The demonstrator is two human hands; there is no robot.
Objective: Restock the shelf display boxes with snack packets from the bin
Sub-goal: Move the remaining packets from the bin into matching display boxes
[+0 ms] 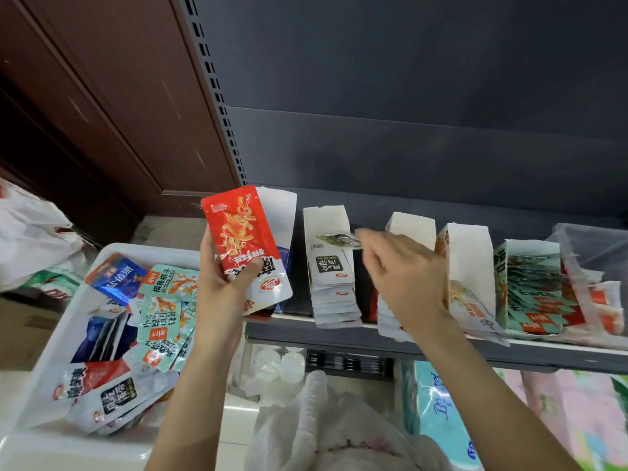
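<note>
My left hand (222,283) grips a red and white snack packet (246,243) upright, in front of the leftmost display box (280,212) on the shelf. My right hand (404,270) pinches a thin silvery packet (339,240) edge-on above the second display box (326,229), which holds a stack of white packets (334,294). Further right stand three more white display boxes, among them a box with a noodle picture (467,263) and a box of teal packets (530,290). The white bin (112,253) at lower left holds several blue, teal, red and white packets.
The grey shelf edge (441,348) runs across the middle. A clear plastic tub (591,253) stands at the far right of the shelf. White plastic bags (30,232) lie left of the bin. Tissue packs (441,409) and a white bag (316,423) sit below the shelf.
</note>
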